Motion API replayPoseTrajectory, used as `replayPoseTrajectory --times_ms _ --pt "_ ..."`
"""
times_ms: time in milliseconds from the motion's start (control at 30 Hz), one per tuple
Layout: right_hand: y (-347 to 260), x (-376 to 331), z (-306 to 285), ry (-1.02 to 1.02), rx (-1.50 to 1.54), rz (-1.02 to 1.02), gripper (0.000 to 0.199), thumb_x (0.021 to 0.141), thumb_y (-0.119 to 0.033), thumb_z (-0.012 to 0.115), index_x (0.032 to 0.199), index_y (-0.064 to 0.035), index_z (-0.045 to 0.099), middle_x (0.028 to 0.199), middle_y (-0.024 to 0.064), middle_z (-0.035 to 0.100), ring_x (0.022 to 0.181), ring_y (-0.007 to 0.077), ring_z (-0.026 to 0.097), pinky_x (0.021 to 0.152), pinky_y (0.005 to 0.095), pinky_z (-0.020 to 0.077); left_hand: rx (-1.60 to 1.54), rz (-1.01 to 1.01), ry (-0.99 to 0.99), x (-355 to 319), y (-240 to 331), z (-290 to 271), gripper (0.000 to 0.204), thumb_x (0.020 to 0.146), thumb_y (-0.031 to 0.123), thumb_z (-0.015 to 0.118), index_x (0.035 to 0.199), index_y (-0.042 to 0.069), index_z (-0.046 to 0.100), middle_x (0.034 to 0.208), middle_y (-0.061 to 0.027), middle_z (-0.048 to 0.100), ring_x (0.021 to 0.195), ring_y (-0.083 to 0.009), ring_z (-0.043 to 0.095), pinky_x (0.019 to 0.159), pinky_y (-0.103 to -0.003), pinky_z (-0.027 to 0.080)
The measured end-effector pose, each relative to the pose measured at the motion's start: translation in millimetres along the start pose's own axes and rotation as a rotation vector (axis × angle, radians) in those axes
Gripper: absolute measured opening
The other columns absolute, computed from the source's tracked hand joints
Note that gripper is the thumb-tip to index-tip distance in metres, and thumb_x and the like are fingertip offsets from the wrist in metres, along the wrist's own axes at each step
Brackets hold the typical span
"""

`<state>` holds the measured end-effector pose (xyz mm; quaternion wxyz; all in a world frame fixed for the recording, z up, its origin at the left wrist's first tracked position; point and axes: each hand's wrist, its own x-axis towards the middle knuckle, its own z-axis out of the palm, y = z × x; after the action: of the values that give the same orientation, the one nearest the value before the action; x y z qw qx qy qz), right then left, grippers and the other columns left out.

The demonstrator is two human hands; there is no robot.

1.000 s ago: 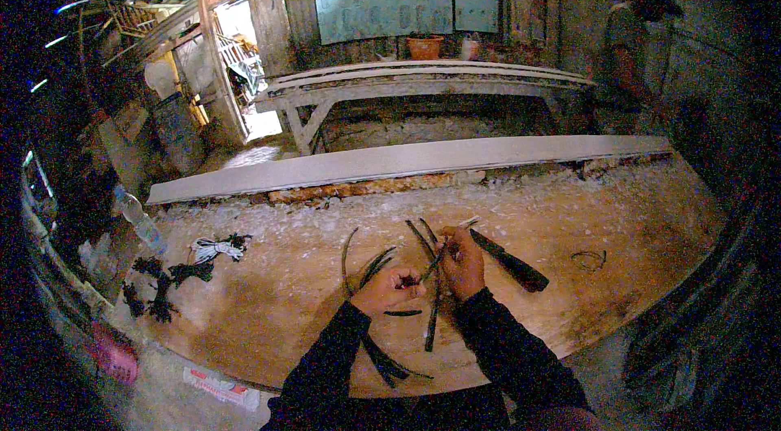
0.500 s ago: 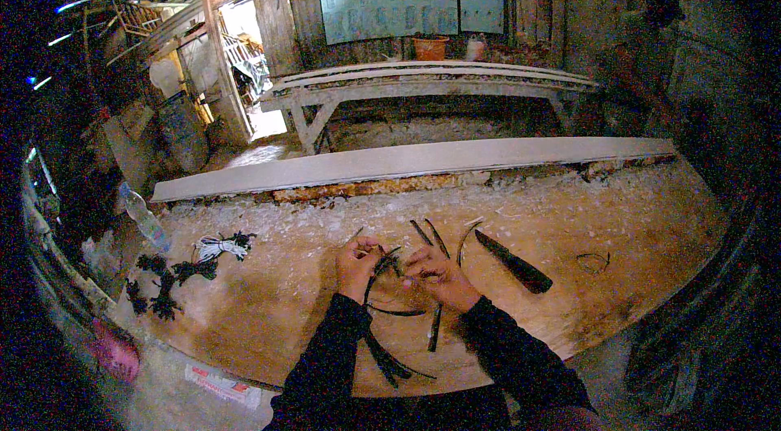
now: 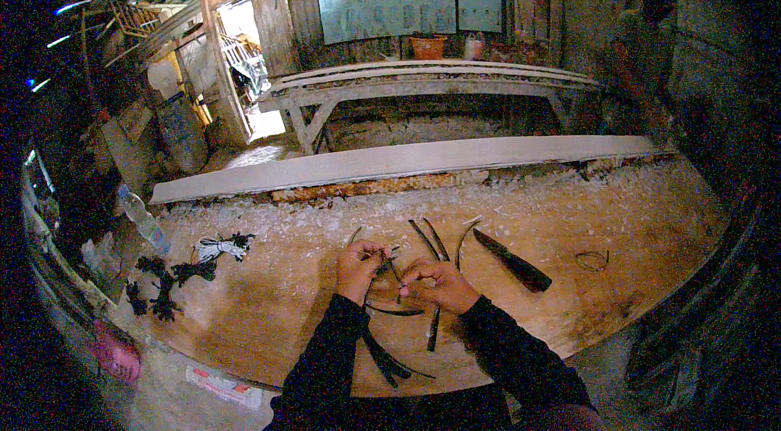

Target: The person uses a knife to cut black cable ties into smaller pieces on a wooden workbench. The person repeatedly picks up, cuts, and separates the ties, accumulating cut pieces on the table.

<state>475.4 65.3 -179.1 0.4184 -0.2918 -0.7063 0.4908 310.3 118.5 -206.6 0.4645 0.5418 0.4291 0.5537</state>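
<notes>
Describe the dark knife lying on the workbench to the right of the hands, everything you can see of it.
The knife is dark all over, long and tapering to a point at its upper-left end, thicker at the lower-right end. It lies flat and slanted on the wooden workbench, right of the right hand, untouched. Whether blade and handle differ in material cannot be told.

**Bare board either side, clutter ahead**

Ahead of the right hand (image 3: 435, 284), dark strips (image 3: 431, 240) and a knife (image 3: 512, 262) block the way. Left of the left hand (image 3: 359, 268), bare workbench (image 3: 268, 309) runs to tied bundles (image 3: 175, 276). A long plank (image 3: 407, 161) walls the far side.
</notes>
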Motion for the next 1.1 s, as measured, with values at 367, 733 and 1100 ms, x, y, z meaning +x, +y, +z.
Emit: replayPoseTrajectory --times_ms 367,733,1100 --pt "5 1 -6 0.332 -0.076 -0.02 0.006 0.068 -0.008 0.06 0.069 -0.0051 0.055 0.071 0.0015 0.055 0.072 0.0108 0.05 0.069 0.0242 0.0387 0.431 0.258 -0.251 -3 4 3 0.01 0.068 0.008 0.061 0.075 0.003 0.055 0.07 -0.0024 0.056 0.061 -0.0092 0.051 0.05 -0.02 0.04" --pt "17 2 -8 0.579 -0.152 -0.098 0.007 0.069 0.0 0.055 0.067 -0.003 0.049 0.069 0.0019 0.052 0.068 0.0106 0.049 0.066 0.0229 0.0396 0.24 0.129 -0.433 -1 -8 7 0.015 0.069 0.015 0.062 0.077 0.005 0.055 0.064 0.0037 0.05 0.048 -0.0029 0.04 0.04 -0.018 0.031" --pt "18 5 -16 0.69 -0.682 -0.236 0.013 0.06 0.007 0.051 0.069 -0.002 0.048 0.074 0.008 0.051 0.073 0.018 0.049 0.065 0.0262 0.0386 -0.092 0.026 -0.843 -21 8 24 0.015 0.072 0.014 0.058 0.077 0.003 0.05 0.071 -0.0013 0.051 0.069 -0.01 0.047 0.066 -0.024 0.038"
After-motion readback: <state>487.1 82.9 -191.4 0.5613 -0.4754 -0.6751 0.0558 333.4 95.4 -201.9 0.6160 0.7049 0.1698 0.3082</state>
